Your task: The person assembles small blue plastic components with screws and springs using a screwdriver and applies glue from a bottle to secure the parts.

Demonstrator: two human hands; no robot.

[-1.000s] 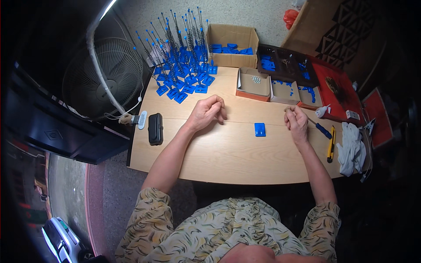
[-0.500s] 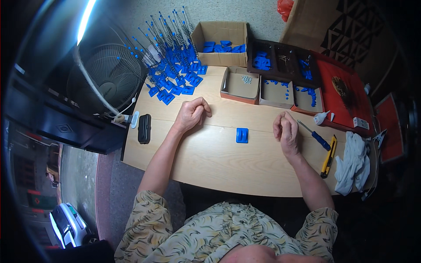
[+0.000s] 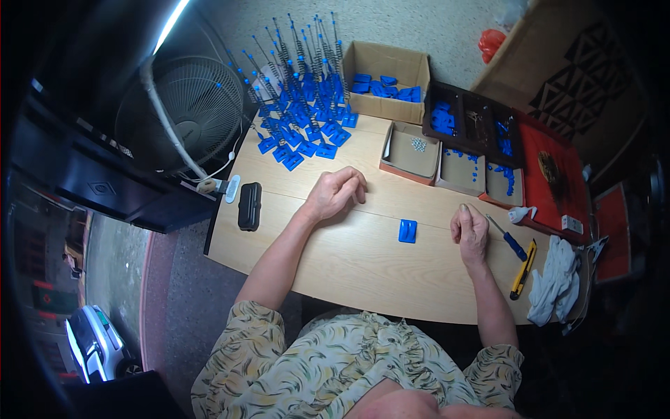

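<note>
— Blue plastic plate (image 3: pixel 407 231), small and rectangular, lies flat on the pale wooden table (image 3: pixel 349 272) toward its near edge, between my hands. Neither touches it.

— Hands?

— Left hand (image 3: pixel 336 193) loosely curled, knuckles down, holding nothing I can see. Right hand (image 3: pixel 471 230) closed; contents, I cannot tell.

— Progress?

— Many finished spring-topped blue bases (image 3: pixel 300 119) crowd the far left corner; loose parts remain in the cardboard box (image 3: pixel 387 80).
</note>
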